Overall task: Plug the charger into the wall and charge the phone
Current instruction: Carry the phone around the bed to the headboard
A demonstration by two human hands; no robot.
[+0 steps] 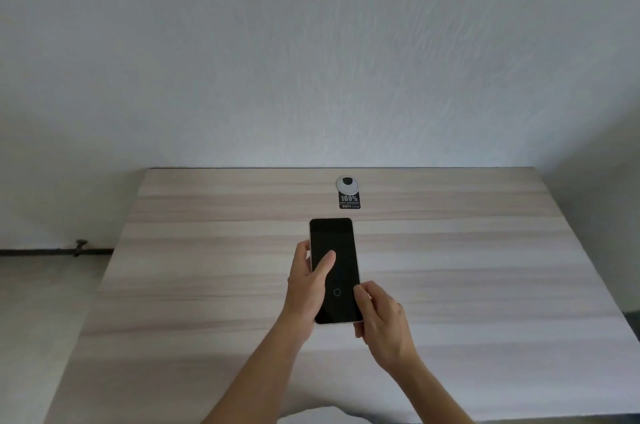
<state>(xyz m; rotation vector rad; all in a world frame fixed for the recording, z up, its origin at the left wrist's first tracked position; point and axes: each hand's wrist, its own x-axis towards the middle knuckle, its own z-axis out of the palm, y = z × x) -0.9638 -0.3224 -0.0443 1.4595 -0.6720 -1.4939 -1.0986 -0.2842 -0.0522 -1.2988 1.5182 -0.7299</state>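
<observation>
A phone [337, 250] with a dark screen and a pale frame is held above the middle of the wooden table [207, 285], screen up. My left hand [304, 288] grips its left edge, thumb lying across the screen. My right hand [381, 323] pinches the phone's lower right corner with thumb and fingers. A small ring icon glows faintly on the lower screen. No charger, cable or wall socket shows in the head view.
A round white cable grommet [347, 184] sits in the table near the far edge, with a black "100%" sticker [349, 200] just in front of it. A plain white wall [311, 43] rises behind the table. A dark pipe [55, 252] runs low along the left wall.
</observation>
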